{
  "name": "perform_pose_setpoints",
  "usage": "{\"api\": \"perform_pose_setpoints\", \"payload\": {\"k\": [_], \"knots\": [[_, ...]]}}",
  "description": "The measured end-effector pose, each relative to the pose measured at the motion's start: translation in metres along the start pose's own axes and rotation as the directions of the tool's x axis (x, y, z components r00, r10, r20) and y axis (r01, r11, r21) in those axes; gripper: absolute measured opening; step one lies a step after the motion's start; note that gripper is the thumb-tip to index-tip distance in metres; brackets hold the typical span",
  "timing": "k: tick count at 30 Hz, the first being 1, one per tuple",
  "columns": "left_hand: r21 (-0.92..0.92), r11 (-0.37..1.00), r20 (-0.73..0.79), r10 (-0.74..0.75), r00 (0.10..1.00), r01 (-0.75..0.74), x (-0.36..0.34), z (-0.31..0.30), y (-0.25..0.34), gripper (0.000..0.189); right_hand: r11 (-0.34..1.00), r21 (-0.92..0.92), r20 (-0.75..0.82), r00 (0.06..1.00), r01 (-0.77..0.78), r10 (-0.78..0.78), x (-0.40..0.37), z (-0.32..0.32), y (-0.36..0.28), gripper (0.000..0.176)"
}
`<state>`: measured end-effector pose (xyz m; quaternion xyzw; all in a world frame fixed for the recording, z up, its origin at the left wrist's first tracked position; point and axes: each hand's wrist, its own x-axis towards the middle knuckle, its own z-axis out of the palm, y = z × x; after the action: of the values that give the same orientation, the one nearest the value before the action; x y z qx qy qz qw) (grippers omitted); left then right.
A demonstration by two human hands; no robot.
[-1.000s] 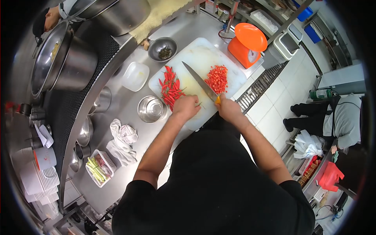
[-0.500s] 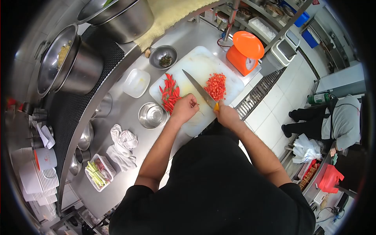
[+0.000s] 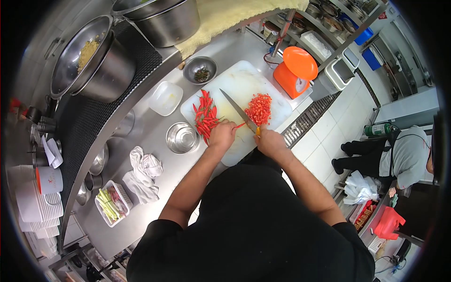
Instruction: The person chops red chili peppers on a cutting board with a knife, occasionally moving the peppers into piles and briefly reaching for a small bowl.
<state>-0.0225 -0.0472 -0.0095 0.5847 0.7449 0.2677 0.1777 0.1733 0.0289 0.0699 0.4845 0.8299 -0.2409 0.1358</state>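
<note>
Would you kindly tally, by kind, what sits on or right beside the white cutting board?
Steel bowls: 2
White tub: 1
Knife: 1
Orange scale: 1
Chilli heaps: 2 (whole, chopped)
Total: 7

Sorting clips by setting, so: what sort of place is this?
Likely a commercial kitchen: large steel pots by a stainless counter, an orange scale, and a white cutting board where the right hand holds a knife and the left hand a red chilli.
</note>
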Motion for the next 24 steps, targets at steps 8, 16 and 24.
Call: {"api": "perform_pose_setpoints", "payload": {"k": [8, 16, 24], "knots": [[0.021, 1.000, 0.044, 0.016, 0.999, -0.017, 0.002, 0.000, 0.001, 0.008, 0.997, 0.025, -0.010, 0.998, 0.066, -0.066, 0.001, 0.002, -0.014, 0.036], [0.074, 0.994, 0.089, 0.078, 0.993, -0.085, 0.007, 0.007, -0.006, 0.014, 0.991, -0.035, -0.045, 0.991, 0.126, -0.127, 0.022, 0.003, -0.010, 0.034], [0.076, 0.997, 0.102, 0.014, 0.995, -0.022, 0.012, 0.009, 0.000, 0.012, 0.996, -0.034, -0.055, 0.995, 0.084, -0.085, 0.023, 0.020, -0.015, 0.032]]}}
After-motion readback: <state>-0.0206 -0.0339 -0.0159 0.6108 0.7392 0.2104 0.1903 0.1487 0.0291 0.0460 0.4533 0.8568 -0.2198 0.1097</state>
